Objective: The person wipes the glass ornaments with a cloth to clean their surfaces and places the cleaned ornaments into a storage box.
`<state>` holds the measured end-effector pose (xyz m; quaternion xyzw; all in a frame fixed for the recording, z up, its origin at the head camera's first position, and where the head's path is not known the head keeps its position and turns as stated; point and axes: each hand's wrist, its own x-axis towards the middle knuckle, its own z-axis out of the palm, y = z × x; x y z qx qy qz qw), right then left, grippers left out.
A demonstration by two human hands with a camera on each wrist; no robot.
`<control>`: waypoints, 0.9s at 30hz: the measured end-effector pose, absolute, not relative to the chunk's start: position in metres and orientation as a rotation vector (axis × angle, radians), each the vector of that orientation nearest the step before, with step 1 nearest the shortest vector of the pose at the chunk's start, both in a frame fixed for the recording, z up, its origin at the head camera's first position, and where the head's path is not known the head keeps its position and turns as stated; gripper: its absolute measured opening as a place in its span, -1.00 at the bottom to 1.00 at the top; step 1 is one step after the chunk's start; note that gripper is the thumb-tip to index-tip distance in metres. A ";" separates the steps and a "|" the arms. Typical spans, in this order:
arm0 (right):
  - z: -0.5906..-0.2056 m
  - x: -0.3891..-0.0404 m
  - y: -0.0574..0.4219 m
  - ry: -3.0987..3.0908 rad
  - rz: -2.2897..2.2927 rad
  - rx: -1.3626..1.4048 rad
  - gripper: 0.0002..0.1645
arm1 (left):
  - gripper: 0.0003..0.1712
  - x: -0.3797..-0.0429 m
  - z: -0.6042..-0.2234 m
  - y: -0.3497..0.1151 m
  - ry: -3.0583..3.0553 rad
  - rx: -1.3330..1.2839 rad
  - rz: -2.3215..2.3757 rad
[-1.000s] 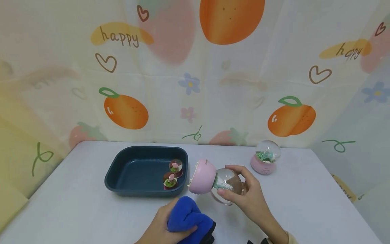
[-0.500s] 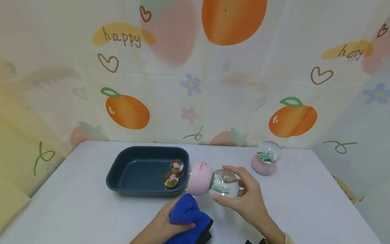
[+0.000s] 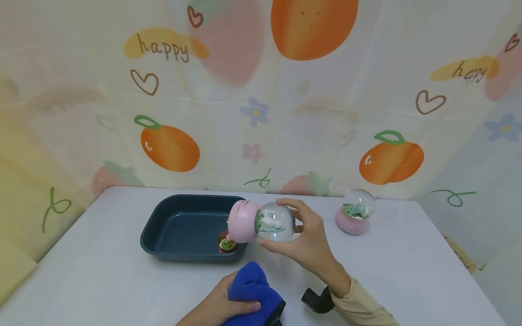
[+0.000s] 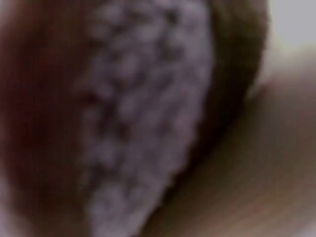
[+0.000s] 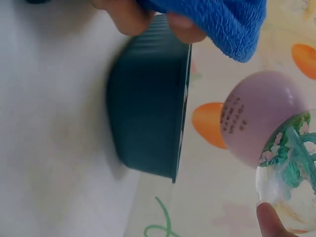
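My right hand (image 3: 307, 237) grips the clear dome of a snow globe (image 3: 243, 222) by thumb and fingers. The globe lies sideways in the air, its pink base pointing left over the right end of a dark blue tray (image 3: 171, 226). In the right wrist view the snow globe (image 5: 264, 116) shows gold lettering on its base and green and white figures inside. My left hand (image 3: 218, 301) holds a folded blue towel (image 3: 254, 294) near the front of the table. Up close in the left wrist view, the towel (image 4: 148, 98) looks blurred and greyish.
A small globe ornament (image 3: 227, 244) sits inside the tray at its right end, partly covered by the held globe. Another pink-based snow globe (image 3: 354, 213) stands upright at the back right. A black strap-like piece (image 3: 318, 301) is beside my right wrist. A printed cloth (image 3: 261, 90) hangs behind the table.
My right hand has lifted the snow globe and carried it left and up, from beside the tray to over its right end. The left hand with the towel has barely moved.
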<state>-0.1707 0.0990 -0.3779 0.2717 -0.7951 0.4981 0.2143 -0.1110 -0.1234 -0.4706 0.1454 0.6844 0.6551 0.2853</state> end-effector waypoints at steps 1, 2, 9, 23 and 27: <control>-0.377 -0.175 0.094 -2.202 1.373 0.782 -0.08 | -0.36 -0.111 -0.471 -0.124 1.823 0.395 1.763; -0.376 -0.178 0.089 -2.204 1.363 0.803 -0.08 | -0.36 -0.111 -0.471 -0.125 1.814 0.395 1.771; -0.373 -0.200 0.057 -2.212 1.254 0.922 -0.06 | -0.38 -0.110 -0.470 -0.125 1.763 0.400 1.800; -0.384 -0.228 0.007 -2.364 1.013 1.071 -0.16 | -0.43 -0.111 -0.476 -0.125 1.663 0.488 1.892; -0.388 -0.229 -0.003 -2.415 0.889 1.125 -0.20 | -0.44 -0.111 -0.475 -0.125 1.688 0.536 1.899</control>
